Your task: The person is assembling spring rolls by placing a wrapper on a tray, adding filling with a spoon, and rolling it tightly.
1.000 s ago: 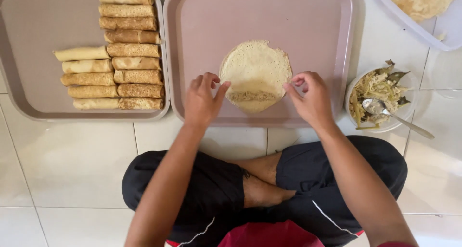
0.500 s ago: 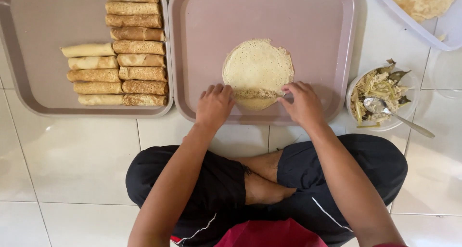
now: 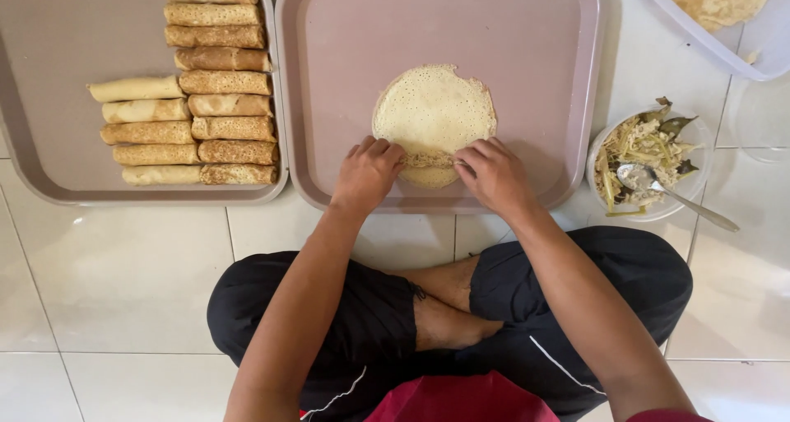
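A round pale crepe (image 3: 434, 109) lies flat on the right-hand mauve tray (image 3: 527, 60). Its near edge is folded up over a strip of filling. My left hand (image 3: 368, 173) pinches the left end of that fold. My right hand (image 3: 492, 175) pinches the right end of it. Both sets of fingers press down on the folded near edge, and the fingertips nearly meet in the middle.
A second mauve tray (image 3: 58, 76) on the left holds several rolled golden crepes (image 3: 216, 83) in two columns. A glass bowl of shredded vegetable filling (image 3: 644, 163) with a spoon (image 3: 675, 196) sits at the right. A clear container of flat crepes (image 3: 717, 1) is at the top right. White floor tiles surround my crossed legs.
My hands have moved inward from the sides of the crepe to its near edge. The near edge has been folded up over the filling.
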